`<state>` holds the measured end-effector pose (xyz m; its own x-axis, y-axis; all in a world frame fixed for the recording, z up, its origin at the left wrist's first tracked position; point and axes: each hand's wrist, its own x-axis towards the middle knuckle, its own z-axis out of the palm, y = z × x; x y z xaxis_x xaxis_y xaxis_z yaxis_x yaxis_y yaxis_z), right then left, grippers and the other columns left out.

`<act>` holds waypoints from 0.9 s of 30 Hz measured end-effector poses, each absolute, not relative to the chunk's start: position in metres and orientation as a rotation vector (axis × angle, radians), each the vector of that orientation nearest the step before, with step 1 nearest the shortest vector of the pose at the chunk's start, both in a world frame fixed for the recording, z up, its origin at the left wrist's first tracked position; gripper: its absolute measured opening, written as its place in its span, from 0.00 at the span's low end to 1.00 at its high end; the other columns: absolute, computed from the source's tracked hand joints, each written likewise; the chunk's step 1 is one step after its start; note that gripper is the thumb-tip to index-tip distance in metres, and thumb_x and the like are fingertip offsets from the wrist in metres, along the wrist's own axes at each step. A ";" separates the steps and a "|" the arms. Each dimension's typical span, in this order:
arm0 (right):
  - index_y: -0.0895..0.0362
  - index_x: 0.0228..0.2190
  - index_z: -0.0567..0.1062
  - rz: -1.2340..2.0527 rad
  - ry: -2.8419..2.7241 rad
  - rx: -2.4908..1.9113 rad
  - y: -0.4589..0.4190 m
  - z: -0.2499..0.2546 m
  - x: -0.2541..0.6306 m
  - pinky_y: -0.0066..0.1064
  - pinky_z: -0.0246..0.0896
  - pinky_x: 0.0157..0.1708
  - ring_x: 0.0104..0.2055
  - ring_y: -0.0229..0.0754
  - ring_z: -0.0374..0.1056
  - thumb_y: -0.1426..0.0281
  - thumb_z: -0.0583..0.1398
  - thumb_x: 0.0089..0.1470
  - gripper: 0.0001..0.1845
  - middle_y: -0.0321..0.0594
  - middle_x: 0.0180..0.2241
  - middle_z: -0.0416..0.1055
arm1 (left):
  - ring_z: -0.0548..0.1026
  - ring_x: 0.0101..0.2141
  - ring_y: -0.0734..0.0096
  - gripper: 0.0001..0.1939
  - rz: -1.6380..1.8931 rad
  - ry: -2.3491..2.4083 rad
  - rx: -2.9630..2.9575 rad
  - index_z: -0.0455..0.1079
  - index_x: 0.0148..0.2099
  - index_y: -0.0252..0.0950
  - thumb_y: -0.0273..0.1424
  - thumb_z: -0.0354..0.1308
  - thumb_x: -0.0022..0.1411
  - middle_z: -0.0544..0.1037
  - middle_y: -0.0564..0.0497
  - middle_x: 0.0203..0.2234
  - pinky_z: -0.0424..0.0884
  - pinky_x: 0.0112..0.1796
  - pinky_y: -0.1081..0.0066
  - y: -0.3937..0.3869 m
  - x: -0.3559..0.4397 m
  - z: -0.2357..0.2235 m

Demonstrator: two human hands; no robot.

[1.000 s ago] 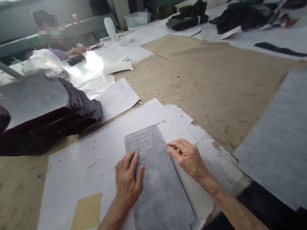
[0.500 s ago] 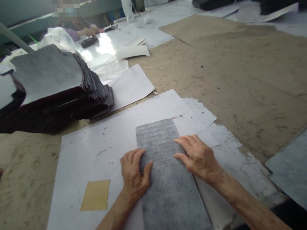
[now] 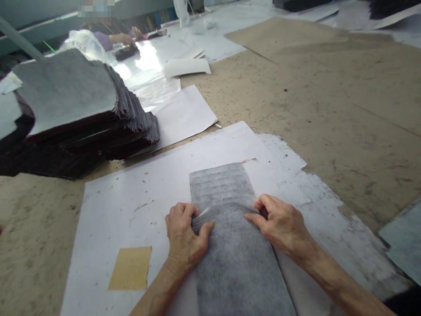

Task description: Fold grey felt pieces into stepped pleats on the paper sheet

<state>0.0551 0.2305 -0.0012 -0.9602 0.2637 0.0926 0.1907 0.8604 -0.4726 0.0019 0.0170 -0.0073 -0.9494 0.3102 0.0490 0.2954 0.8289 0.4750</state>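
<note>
A long grey felt-like panel [image 3: 240,272] lies on white paper in front of me, with faint ridges across its far part. My left hand [image 3: 186,235] pinches the panel's left edge between thumb and fingers. At the opposite edge my right hand [image 3: 283,224] grips it the same way. Between the hands, a crosswise fold [image 3: 230,208] stands up in the panel. Beyond the fold the far end lies flat. What is under the panel is hidden.
A thick stack of grey-topped, dark-edged pieces [image 3: 72,96] stands at the left. A tan square [image 3: 130,267] lies on the white paper [image 3: 112,210]. Brown sheeting [image 3: 329,101] covers the table at right. Across the table sits another person, hands [image 3: 123,38] near a dark item.
Both hands have closed on the panel's edges, and a raised fold now runs between them where the panel lay flat. The view has shifted slightly.
</note>
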 end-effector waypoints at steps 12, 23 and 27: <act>0.55 0.14 0.59 0.781 -3.001 -0.748 0.222 0.011 0.075 0.26 0.43 0.17 0.16 0.34 0.53 0.56 0.56 0.45 0.20 0.30 0.13 0.57 | 0.65 0.35 0.64 0.12 0.939 2.867 0.283 0.63 0.25 0.38 0.38 0.53 0.58 0.68 0.51 0.29 0.59 0.38 0.63 -0.003 0.024 -0.006; 0.55 0.17 0.59 0.628 -2.786 -0.372 0.220 -0.002 0.083 0.26 0.48 0.17 0.16 0.34 0.56 0.59 0.52 0.56 0.20 0.31 0.15 0.58 | 0.66 0.38 0.63 0.09 1.044 2.938 0.408 0.64 0.27 0.37 0.35 0.54 0.58 0.68 0.50 0.34 0.59 0.41 0.59 -0.004 0.025 -0.015; 0.57 0.24 0.65 0.414 -2.644 -0.131 0.216 0.008 0.092 0.28 0.55 0.24 0.23 0.38 0.63 0.63 0.50 0.60 0.16 0.36 0.20 0.64 | 0.67 0.41 0.64 0.02 1.120 3.103 0.645 0.66 0.36 0.37 0.29 0.53 0.59 0.67 0.47 0.37 0.63 0.42 0.61 -0.008 0.035 -0.017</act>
